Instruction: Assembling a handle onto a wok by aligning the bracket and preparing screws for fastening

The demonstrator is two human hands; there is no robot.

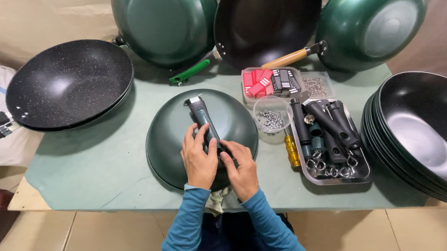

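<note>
Handle (204, 120), dark green with a metal bracket at its far end, is lying across the upturned green wok (182, 154) in the middle of the table, and both hands are working at its near end. The left hand (198, 157) is wrapping its fingers over the handle's grip, thumb pressing the side; the right hand (240, 167) is pinching narrowly at the handle's near tip, fingertips curled in, so something small may be between them, though I cannot tell what. This looks like fitting or checking a handle against the wok's back, and the next move probably calls for steadying the handle while a small part goes in straight. Right of the wok, a clear tub of small metal fasteners (271, 118) is standing just beside its rim, with a yellow-handled screwdriver (292, 150) near it and a steel tray (363, 173) of more dark handles beyond. Further right a stack of black woks (424, 134) is running out of view. Left of the wok a speckled black pan (67, 83) is resting, its handle cut off. The handle's near tip is hidden under the fingers.
</note>
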